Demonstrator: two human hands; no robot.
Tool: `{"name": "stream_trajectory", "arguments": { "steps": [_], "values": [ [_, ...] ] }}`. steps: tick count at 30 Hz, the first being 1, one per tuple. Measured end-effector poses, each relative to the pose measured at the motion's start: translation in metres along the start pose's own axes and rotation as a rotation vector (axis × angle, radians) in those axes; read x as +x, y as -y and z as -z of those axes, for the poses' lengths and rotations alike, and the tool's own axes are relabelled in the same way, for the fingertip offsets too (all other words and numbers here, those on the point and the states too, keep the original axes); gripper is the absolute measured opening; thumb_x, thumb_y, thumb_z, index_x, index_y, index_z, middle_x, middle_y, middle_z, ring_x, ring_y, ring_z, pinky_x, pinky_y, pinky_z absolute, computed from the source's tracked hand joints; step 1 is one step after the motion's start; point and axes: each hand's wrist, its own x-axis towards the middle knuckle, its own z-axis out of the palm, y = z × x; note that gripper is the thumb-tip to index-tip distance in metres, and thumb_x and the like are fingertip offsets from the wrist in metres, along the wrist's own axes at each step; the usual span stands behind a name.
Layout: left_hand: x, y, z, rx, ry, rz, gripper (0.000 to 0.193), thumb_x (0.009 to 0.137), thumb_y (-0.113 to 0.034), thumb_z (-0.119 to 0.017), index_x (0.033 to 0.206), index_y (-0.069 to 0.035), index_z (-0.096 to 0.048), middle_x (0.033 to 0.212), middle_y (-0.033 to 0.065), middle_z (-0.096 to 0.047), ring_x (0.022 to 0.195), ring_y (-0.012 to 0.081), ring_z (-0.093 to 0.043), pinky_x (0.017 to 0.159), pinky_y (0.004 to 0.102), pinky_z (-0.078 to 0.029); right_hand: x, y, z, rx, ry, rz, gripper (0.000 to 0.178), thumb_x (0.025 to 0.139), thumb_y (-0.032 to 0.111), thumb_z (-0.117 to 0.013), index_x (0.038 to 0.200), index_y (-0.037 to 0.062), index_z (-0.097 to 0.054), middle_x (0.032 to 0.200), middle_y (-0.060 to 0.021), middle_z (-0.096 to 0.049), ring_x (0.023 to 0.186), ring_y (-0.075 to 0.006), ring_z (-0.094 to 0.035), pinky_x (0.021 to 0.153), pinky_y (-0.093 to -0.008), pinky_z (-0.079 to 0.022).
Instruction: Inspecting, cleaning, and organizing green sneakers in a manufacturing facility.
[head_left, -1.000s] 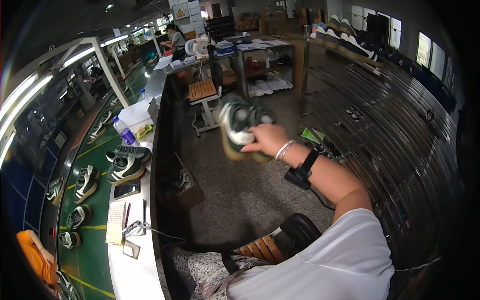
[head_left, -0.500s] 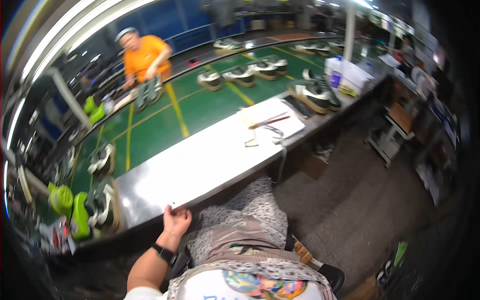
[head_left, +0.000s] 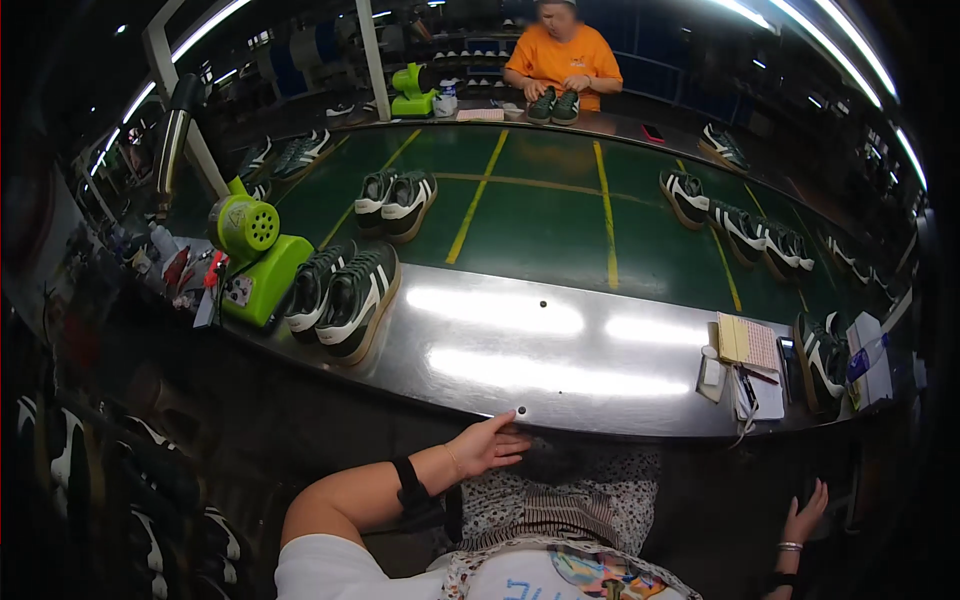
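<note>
My left hand (head_left: 488, 446) is at the front edge of the shiny metal worktop (head_left: 500, 345), thumb up against the edge and fingers stretched out. It holds nothing. Off to the right, lower than the worktop, my right hand (head_left: 803, 516) hangs with its fingers apart and nothing in them. A pair of dark green sneakers (head_left: 350, 300) with white stripes stands on the left end of the metal. Toward the right end lie a pink and yellow notepad (head_left: 750, 341), a pen (head_left: 758, 374) and a small white piece (head_left: 711, 372), beside another pair of sneakers (head_left: 820, 360).
A lime green machine (head_left: 265, 270) stands at the worktop's left end. Beyond the metal runs a green belt (head_left: 540, 215) with yellow lines and several sneakers. Across it, a person in orange (head_left: 565, 55) handles green sneakers (head_left: 554, 107). Shoes on a rack (head_left: 140, 500) fill the lower left.
My view has swung left, so the belt and co-worker now sit further right. My left hand's curled fingers have straightened at the worktop edge. My right hand has come into view.
</note>
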Motion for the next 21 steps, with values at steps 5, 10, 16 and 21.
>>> {"name": "stream_trajectory", "arguments": {
  "steps": [5, 10, 16, 21],
  "values": [
    [-0.029, -0.094, -0.017, 0.603, 0.163, 0.082, 0.039, 0.093, -0.033, -0.052, 0.116, -0.001, -0.052, 0.111, 0.0152, -0.061, 0.101, 0.0235, -0.062, 0.088, 0.0302, -0.048, 0.095, 0.332, 0.028, 0.483, 0.251, 0.800, 0.038, 0.068, 0.007, -0.069, 0.103, 0.0037, -0.055, 0.112, -0.0171, -0.055, 0.103, -0.0367, -0.051, 0.089, -0.0426, -0.041],
    [-0.027, -0.234, -0.040, 1.006, -0.138, -0.366, 0.037, 0.088, -0.032, -0.060, 0.112, -0.004, -0.056, 0.105, 0.0063, -0.061, 0.098, 0.0152, -0.060, 0.077, 0.0287, -0.048, 0.112, 0.450, 0.000, 0.284, 0.730, 1.019, 0.033, 0.077, 0.040, -0.065, 0.084, 0.0078, -0.065, 0.078, -0.0109, -0.061, 0.078, -0.0293, -0.060, 0.070, -0.0397, -0.049],
    [0.028, -0.386, 0.001, 1.686, -1.080, -0.430, 0.067, 0.064, -0.034, -0.079, 0.123, -0.017, -0.052, 0.135, 0.0129, -0.039, 0.123, 0.0299, -0.041, 0.096, 0.0460, -0.039, 0.120, 0.488, -0.024, 0.246, 0.964, 1.052, 0.053, 0.071, 0.061, -0.065, 0.070, 0.0087, -0.057, 0.079, -0.0103, -0.059, 0.078, -0.0287, -0.060, 0.068, -0.0372, -0.049],
    [0.089, -0.453, 0.027, 1.820, -1.211, 0.032, 0.087, 0.066, -0.032, -0.081, 0.141, -0.024, -0.036, 0.150, 0.0068, -0.022, 0.139, 0.0320, -0.014, 0.100, 0.0668, -0.025, 0.116, 0.471, -0.031, 0.384, 0.912, 1.020, 0.030, 0.077, 0.029, -0.069, 0.078, 0.0057, -0.049, 0.073, -0.0152, -0.052, 0.070, -0.0349, -0.051, 0.062, -0.0451, -0.042]
  ]
}}
